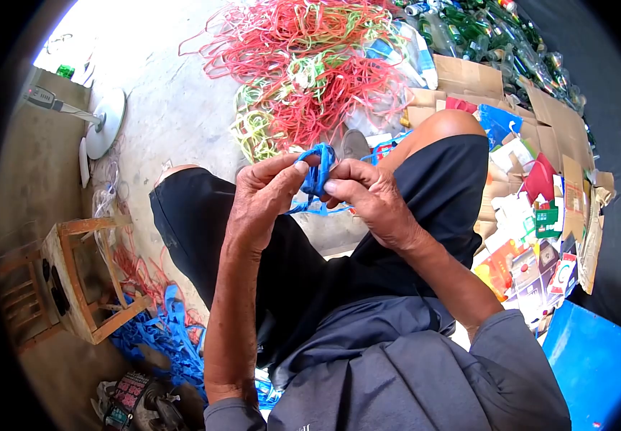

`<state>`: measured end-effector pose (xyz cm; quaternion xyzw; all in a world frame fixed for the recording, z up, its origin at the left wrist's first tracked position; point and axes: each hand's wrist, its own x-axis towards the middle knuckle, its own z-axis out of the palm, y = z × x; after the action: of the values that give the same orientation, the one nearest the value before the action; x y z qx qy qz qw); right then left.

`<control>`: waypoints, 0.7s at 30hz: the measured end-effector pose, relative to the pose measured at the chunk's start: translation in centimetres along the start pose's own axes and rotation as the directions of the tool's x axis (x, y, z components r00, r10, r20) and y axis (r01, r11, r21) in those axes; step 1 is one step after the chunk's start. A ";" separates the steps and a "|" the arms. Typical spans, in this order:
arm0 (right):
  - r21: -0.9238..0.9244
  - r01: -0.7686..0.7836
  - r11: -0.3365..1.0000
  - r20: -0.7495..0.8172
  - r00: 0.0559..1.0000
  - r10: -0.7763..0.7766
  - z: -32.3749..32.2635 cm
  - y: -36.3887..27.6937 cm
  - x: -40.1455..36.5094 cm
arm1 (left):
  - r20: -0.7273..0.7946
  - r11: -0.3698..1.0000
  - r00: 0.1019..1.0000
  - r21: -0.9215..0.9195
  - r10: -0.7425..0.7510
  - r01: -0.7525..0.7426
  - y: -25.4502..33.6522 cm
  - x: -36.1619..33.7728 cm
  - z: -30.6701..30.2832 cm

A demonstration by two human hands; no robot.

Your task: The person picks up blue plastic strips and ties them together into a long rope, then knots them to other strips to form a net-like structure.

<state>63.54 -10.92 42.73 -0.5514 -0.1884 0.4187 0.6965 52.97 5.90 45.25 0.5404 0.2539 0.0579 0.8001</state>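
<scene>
Because both hands meet in front of our body, we find the blue strap (316, 174) right between them, wound into a small looped bundle above the gap between our knees (453, 123). Our left hand (267, 192) pinches the bundle's left side between thumb and fingers, while our right hand (372, 194) grasps its right side with thumb and forefinger. A loose tail (298, 208) of blue hangs just below, though we cannot tell whether it belongs to the same piece.

We judge the strap to be light, flat and easily bent, unlikely to break, yet slick and a little springy, so slack turns could slip apart. We would best hold it where the turns lie together, pressing the layers between thumb and fingertip. Pulling hard on a single turn might cinch the bundle.

Beyond the hands, we see a tangled heap of red and green straps (346, 93) on the floor (159, 79). More blue strips (174, 334) lie beside a wooden frame (120, 321) to our left; flattened cardboard (468, 75) spreads to our right.
</scene>
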 end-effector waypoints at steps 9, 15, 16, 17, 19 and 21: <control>0.255 0.028 0.966 0.082 0.995 -0.050 -0.3 -2.0 -0.4 | -0.089 0.998 0.995 -0.037 0.042 -0.045 -1.0 0.7 0.2; 0.420 -0.086 0.904 0.024 0.996 0.083 -1.1 -3.1 0.0 | -0.018 0.993 0.999 -0.112 0.040 -0.042 -0.9 1.0 0.1; 0.458 -0.110 0.882 0.068 0.994 0.089 -1.9 -3.2 0.3 | -0.009 0.993 0.999 -0.106 0.040 -0.041 -1.0 0.9 0.0; 0.494 -0.136 0.859 0.112 0.989 0.092 -2.5 -3.3 0.6 | 0.000 0.994 0.999 -0.100 0.041 -0.040 -1.1 1.0 0.0; 0.420 -0.144 0.896 0.061 0.990 0.131 -3.1 -3.6 1.1 | 0.000 0.996 0.999 -0.080 0.047 -0.047 -1.0 1.0 0.1; 0.335 -0.132 0.933 0.016 0.991 0.134 -3.4 -4.2 1.5 | -0.019 0.997 0.998 -0.053 0.056 -0.057 -0.7 0.8 0.5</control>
<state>68.43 -12.02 45.22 -0.4379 -0.0742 0.4887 0.7510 53.78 5.48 44.51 0.5252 0.2440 0.0921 0.8100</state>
